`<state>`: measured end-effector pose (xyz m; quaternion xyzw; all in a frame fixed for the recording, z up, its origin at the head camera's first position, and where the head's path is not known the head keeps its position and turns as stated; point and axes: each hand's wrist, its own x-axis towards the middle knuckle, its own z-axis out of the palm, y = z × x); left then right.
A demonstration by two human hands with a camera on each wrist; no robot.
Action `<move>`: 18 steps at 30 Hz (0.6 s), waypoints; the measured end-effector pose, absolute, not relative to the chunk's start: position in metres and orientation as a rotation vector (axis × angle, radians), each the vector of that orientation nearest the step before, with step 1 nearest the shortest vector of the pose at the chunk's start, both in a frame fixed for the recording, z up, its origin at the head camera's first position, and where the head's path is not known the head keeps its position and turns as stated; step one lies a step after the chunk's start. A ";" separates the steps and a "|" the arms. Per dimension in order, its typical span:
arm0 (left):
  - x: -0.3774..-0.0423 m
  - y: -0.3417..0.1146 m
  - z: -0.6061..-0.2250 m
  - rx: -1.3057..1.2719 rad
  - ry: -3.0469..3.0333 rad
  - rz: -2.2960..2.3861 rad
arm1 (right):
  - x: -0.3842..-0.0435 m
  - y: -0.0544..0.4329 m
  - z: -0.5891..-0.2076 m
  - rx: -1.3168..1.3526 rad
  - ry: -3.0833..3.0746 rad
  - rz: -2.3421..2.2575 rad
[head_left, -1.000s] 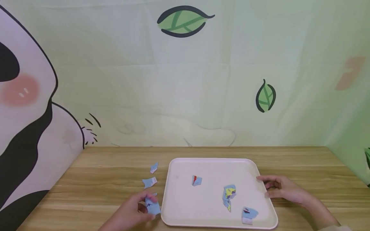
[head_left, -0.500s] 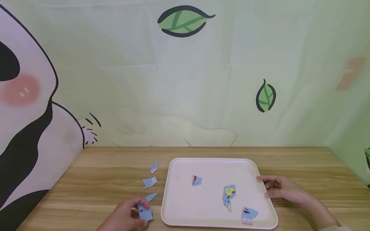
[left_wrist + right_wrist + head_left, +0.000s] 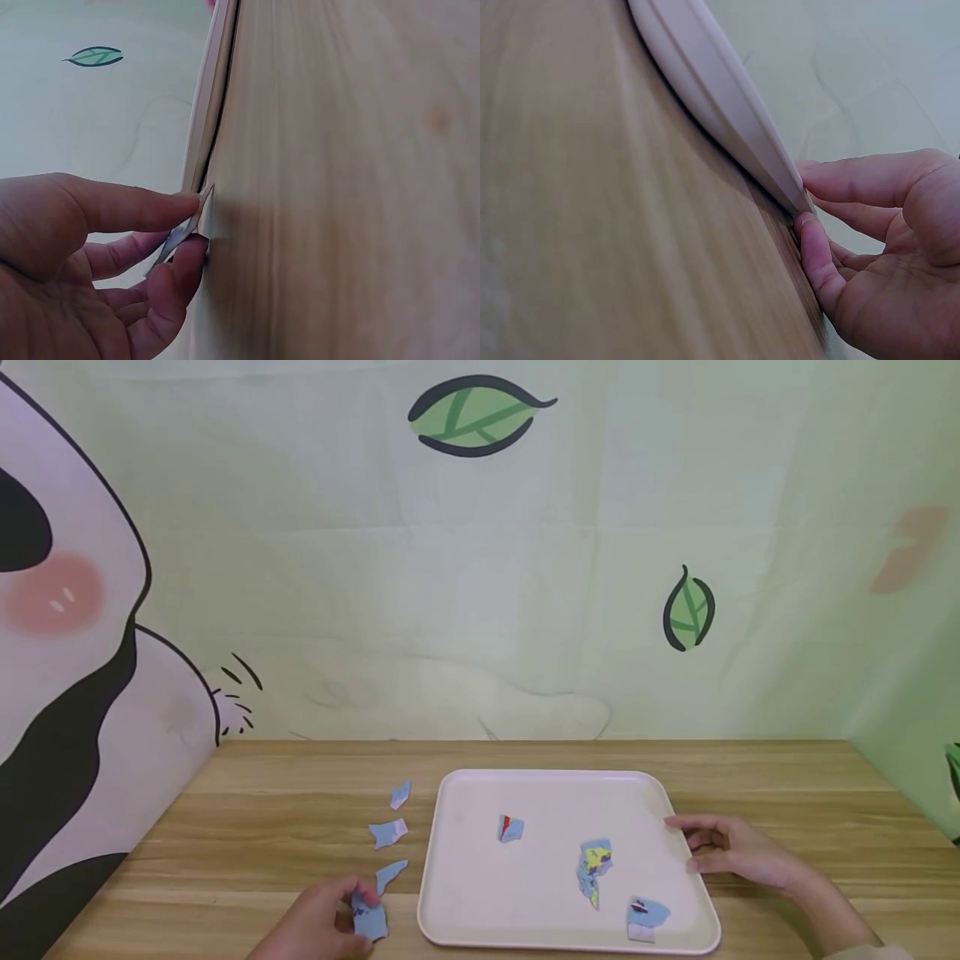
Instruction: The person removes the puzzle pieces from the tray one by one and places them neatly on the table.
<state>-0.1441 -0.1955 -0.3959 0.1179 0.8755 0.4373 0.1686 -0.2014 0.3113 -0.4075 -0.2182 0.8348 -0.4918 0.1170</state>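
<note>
In the head view my left hand (image 3: 318,920) pinches an irregular blue paper piece (image 3: 370,921) with a small dark print, low over the table left of the tray. The left wrist view shows this paper piece (image 3: 177,235) tilted between thumb and fingers, its lower edge near the wood. A narrow blue piece (image 3: 391,875) lies just beyond the fingertips. On the other side, my right hand (image 3: 738,853) holds the right rim of the white tray (image 3: 517,906) between thumb and fingertips. The right wrist view has the thumb (image 3: 816,251) against the tray's edge (image 3: 727,105).
Two more blue-and-white pieces, one small (image 3: 401,794) and one wider (image 3: 387,833), lie farther back on the wooden table (image 3: 285,810). On the tray are a red-marked piece (image 3: 512,828), a yellow-and-blue one (image 3: 596,868) and one with a boat-like print (image 3: 647,917). A printed cloth hangs behind.
My left hand has moved left and slightly toward me with its paper piece, away from the tray's edge, uncovering the narrow piece. The right hand and tray have stayed put.
</note>
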 end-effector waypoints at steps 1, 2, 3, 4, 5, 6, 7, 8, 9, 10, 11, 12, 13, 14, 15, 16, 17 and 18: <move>-0.144 -0.196 -0.396 0.341 2.499 1.233 | -0.201 0.311 -0.407 -0.640 2.445 -1.440; -0.144 -0.196 -0.396 0.345 2.509 1.222 | -0.201 0.311 -0.407 -0.642 2.446 -1.440; -0.144 -0.196 -0.395 0.346 2.518 1.212 | -0.202 0.311 -0.407 -0.642 2.446 -1.442; -0.144 -0.195 -0.395 0.324 2.525 1.198 | -0.202 0.311 -0.407 -0.643 2.444 -1.444; -0.144 -0.195 -0.395 0.300 2.535 1.184 | -0.202 0.311 -0.407 -0.646 2.441 -1.447; -0.144 -0.194 -0.395 0.279 2.546 1.171 | -0.202 0.311 -0.407 -0.645 2.440 -1.449; -0.144 -0.194 -0.394 0.250 2.557 1.156 | -0.202 0.311 -0.407 -0.647 2.438 -1.451; -0.144 -0.193 -0.394 0.231 2.568 1.140 | -0.202 0.311 -0.407 -0.646 2.435 -1.454; -0.143 -0.193 -0.393 0.216 2.580 1.125 | -0.202 0.311 -0.407 -0.645 2.432 -1.455; -0.143 -0.193 -0.393 0.206 2.592 1.108 | -0.202 0.311 -0.407 -0.646 2.429 -1.458; -0.143 -0.193 -0.393 0.224 2.608 1.097 | -0.202 0.311 -0.407 -0.645 2.430 -1.458; -0.142 -0.194 -0.392 0.244 2.623 1.086 | -0.202 0.311 -0.406 -0.643 2.429 -1.458; -0.142 -0.194 -0.392 0.260 2.637 1.075 | -0.202 0.311 -0.406 -0.646 2.431 -1.456; -0.142 -0.194 -0.392 0.280 2.650 1.067 | -0.202 0.311 -0.406 -0.644 2.432 -1.455; -0.141 -0.195 -0.392 0.293 2.663 1.058 | -0.201 0.311 -0.406 -0.642 2.431 -1.455; -0.141 -0.195 -0.392 0.307 2.673 1.051 | -0.201 0.311 -0.407 -0.639 2.430 -1.455; -0.141 -0.195 -0.393 0.317 2.681 1.046 | -0.201 0.311 -0.407 -0.635 2.431 -1.453; -0.141 -0.195 -0.393 0.318 2.688 1.046 | -0.201 0.311 -0.407 -0.633 2.434 -1.451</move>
